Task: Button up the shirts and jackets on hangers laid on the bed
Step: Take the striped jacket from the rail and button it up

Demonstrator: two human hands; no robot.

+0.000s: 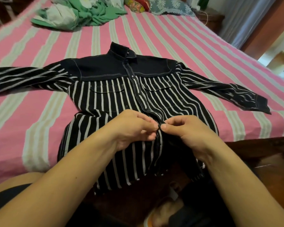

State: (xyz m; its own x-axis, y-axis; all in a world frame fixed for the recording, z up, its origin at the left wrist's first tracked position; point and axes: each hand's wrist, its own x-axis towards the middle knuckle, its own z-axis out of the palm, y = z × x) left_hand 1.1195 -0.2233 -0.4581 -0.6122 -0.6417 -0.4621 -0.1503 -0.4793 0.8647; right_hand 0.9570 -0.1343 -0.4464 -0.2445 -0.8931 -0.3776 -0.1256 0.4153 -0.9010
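At bed edge, left hand (134, 126), right hand (185, 130) pinching shirt placket (159, 128)

Black shirt (115, 99) with white vertical stripes, plain dark yoke and collar, white topstitching. Lies face up on the bed, collar at the far end, hem at the near edge and hanging slightly over it. Sleeves spread out to left and right. Two flapped chest pockets. Front placket runs down the middle, closed from collar to about mid-body; small dark buttons visible along it. Below that the two front edges part slightly toward the hem. Fabric bunched and creased at the waist.
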